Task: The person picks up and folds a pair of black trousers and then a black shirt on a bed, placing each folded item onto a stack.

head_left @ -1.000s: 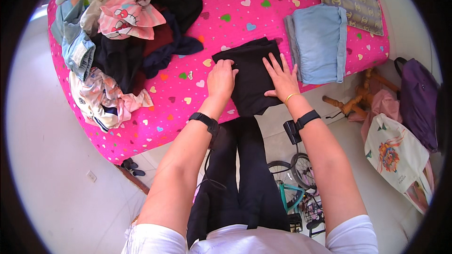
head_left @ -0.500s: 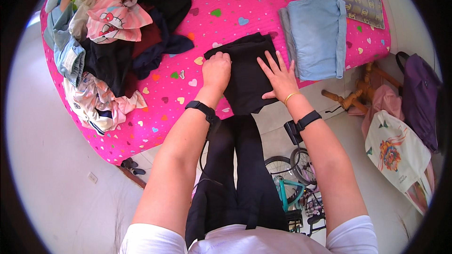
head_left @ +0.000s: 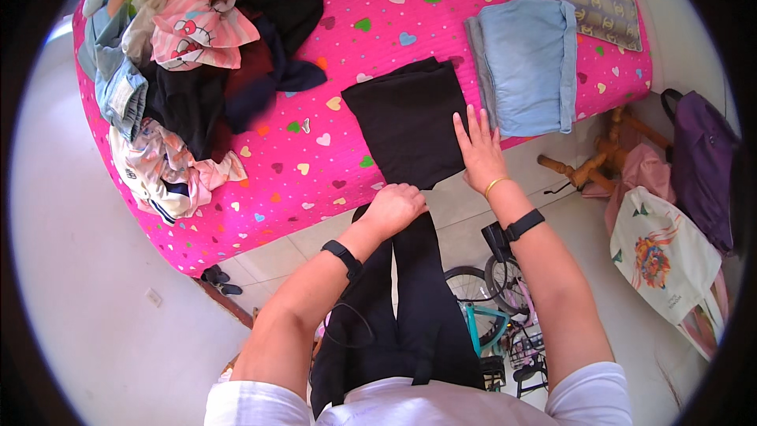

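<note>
Left hand (head_left: 397, 207): held just below the near edge of the black garment (head_left: 406, 122), back upward, fingers curled in; whether anything is pinched cannot be told, the fingertips being hidden.
Right hand (head_left: 482, 154): laid along the right edge of the black garment, fingers stretched out and slightly parted, tips pointed away from the body.
Forearms: two, both angled inward toward the black garment, the left one bent more sharply at the elbow.
Black garment: one, folded into a rough rectangle and laid flat at the near edge of the pink bedspread (head_left: 284, 162).
Folded clothes beside it: two, a light blue garment (head_left: 530, 67) and a grey garment (head_left: 482, 71), placed just right of the black garment.
Clothes heap (head_left: 189, 102): one, piled left of the black garment, well apart.
Wristbands (head_left: 341, 259): two, one worn on each arm.
Gold bracelet (head_left: 496, 185): one, worn on the right wrist.
Bags: two, a purple bag (head_left: 702, 170) and a white tote bag (head_left: 664, 260), seen well right of the black garment.
</note>
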### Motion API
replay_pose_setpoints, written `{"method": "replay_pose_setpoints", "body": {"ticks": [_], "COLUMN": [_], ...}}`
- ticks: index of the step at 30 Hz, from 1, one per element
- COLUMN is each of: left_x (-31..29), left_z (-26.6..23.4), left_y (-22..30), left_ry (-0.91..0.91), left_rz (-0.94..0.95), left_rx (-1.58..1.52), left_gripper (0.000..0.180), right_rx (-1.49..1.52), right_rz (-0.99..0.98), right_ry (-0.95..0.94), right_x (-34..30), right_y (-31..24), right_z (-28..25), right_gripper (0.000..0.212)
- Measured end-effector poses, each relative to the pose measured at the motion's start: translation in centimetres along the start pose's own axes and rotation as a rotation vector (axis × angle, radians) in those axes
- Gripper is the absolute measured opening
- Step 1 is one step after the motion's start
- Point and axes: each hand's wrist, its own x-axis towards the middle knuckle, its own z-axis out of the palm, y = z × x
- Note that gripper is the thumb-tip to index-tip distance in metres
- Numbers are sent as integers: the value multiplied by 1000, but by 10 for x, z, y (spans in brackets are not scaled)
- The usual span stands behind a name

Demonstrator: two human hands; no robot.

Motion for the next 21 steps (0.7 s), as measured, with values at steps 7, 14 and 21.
{"method": "replay_pose_setpoints", "body": {"ticks": [7, 14, 21], "left_x": [23, 35, 41], "left_z": [-29, -20, -14], "left_y": [-25, -40, -36], "left_ry": [326, -29, -118], "left_rz": [-194, -314, -346], "left_rx": [137, 305, 360], "left_gripper": [29, 100, 112], "right_rx": [-6, -172, -45], "right_rz": [-325, -91, -27], "right_ry": [83, -21, -41], "right_x": [14, 88, 71], "right_y": [-25, -24, -7], "right_z": [-31, -49, -29], "right_gripper": [90, 125, 145]}}
